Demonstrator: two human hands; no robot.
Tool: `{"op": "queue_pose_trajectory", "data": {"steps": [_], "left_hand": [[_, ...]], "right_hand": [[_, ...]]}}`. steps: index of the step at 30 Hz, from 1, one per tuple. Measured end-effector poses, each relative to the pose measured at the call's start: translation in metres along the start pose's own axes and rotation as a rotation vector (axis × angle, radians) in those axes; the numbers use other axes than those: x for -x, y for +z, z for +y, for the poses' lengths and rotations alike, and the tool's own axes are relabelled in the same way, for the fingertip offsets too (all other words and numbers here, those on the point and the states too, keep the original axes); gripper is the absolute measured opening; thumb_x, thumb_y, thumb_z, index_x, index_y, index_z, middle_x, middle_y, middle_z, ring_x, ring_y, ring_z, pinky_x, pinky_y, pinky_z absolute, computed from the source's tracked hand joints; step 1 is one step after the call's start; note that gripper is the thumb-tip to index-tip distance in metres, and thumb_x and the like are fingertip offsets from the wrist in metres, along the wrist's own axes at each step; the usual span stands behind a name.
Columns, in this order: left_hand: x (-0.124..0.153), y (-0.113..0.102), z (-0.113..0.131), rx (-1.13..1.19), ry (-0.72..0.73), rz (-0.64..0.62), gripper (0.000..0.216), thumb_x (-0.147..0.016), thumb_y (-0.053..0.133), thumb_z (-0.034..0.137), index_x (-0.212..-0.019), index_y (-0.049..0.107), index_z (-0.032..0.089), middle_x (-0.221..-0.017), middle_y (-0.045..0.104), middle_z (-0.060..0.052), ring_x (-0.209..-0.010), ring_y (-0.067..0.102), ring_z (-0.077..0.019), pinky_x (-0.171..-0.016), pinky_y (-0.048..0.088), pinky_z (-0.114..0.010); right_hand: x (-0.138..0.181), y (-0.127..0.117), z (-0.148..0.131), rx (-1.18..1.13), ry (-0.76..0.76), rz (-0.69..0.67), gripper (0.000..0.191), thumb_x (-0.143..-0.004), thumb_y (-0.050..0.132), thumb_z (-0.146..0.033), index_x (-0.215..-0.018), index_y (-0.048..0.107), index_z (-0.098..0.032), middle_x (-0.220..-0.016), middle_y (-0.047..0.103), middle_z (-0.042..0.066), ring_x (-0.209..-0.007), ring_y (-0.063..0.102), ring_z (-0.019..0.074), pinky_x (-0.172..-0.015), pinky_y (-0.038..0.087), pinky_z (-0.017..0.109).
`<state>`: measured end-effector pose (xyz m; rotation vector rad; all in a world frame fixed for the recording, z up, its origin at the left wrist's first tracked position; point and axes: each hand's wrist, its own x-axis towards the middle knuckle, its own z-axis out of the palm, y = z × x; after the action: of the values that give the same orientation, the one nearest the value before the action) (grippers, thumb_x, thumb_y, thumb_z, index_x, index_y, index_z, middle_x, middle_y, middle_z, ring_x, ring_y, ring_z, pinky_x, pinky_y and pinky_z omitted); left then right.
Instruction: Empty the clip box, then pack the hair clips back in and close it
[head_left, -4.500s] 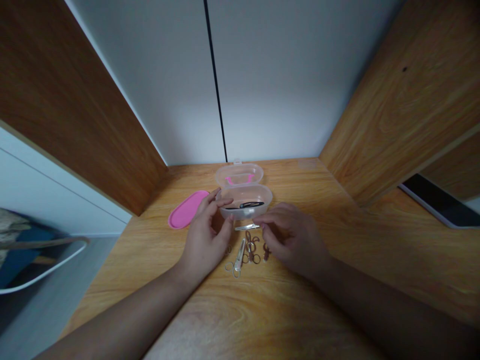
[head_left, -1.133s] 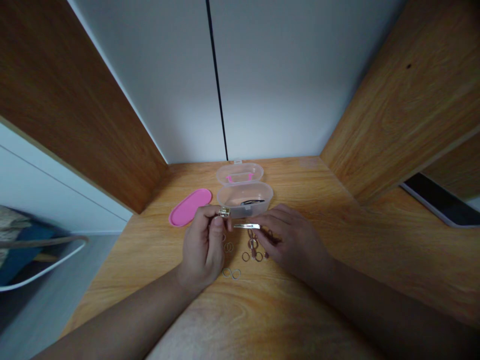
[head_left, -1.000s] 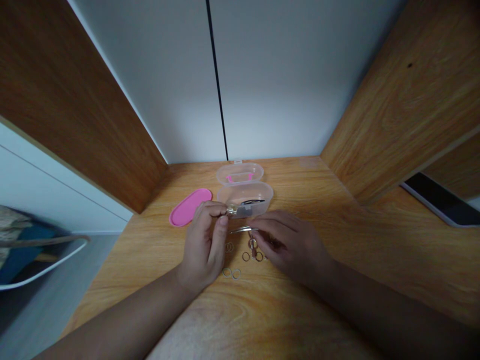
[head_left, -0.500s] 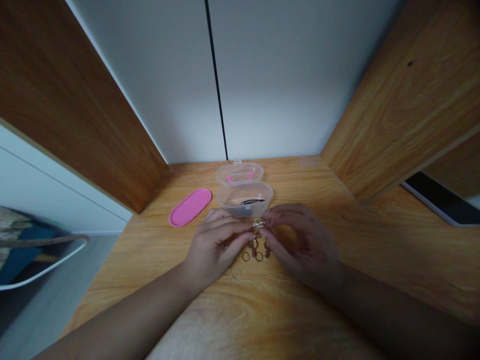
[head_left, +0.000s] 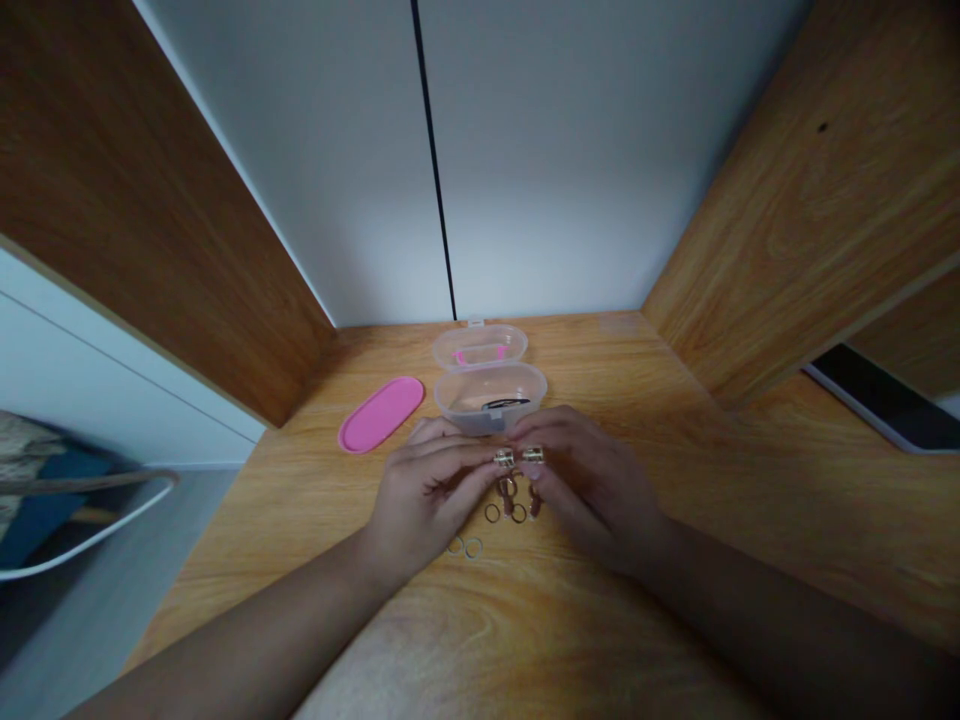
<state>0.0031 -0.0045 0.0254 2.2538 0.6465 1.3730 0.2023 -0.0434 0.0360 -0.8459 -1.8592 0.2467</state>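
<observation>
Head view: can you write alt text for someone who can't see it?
A left hand and a right hand each pinch a shiny metal piece above a wooden table, with rings lying near them. Beyond the hands stands an open clear box with a dark clip inside; a pink tray lies to its left.

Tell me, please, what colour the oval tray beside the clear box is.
The oval tray is pink, best seen in the head view.

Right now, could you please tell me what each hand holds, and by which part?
The left hand pinches a shiny metal piece and the right hand a second piece, each between thumb and fingers; the exact part gripped is unclear.
</observation>
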Motion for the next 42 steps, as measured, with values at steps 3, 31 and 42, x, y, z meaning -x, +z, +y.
{"op": "queue_pose_trajectory", "data": {"steps": [3, 31, 42], "left_hand": [[0.003, 0.003, -0.002, 0.011, -0.105, 0.075, 0.021, -0.086, 0.074, 0.015, -0.106, 0.072, 0.022, -0.081, 0.077, -0.003, -0.070, 0.065, -0.0143, -0.063, 0.052, -0.028], [-0.003, 0.000, 0.003, -0.007, 0.021, 0.072, 0.028, -0.087, 0.066, 0.008, -0.111, 0.073, 0.022, -0.096, 0.078, -0.007, -0.085, 0.072, -0.0172, -0.074, 0.060, -0.031], [0.000, 0.003, -0.002, 0.029, -0.002, 0.065, 0.029, -0.087, 0.067, 0.005, -0.110, 0.075, 0.023, -0.092, 0.080, -0.004, -0.082, 0.072, -0.0149, -0.075, 0.059, -0.030]], "right_hand": [[0.007, 0.002, 0.004, -0.012, 0.179, 0.065, 0.016, -0.097, 0.055, -0.018, -0.109, 0.062, -0.024, -0.097, 0.073, 0.005, -0.089, 0.070, 0.0172, -0.079, 0.058, 0.031], [0.007, 0.004, 0.008, 0.065, 0.062, 0.080, 0.050, -0.094, 0.059, -0.012, -0.138, 0.058, -0.034, -0.120, 0.073, 0.006, -0.104, 0.072, 0.0183, -0.088, 0.062, 0.036], [0.007, 0.000, 0.008, 0.039, 0.087, 0.055, 0.033, -0.094, 0.060, -0.012, -0.117, 0.072, -0.032, -0.102, 0.080, -0.001, -0.089, 0.077, 0.0141, -0.081, 0.064, 0.029]]}}
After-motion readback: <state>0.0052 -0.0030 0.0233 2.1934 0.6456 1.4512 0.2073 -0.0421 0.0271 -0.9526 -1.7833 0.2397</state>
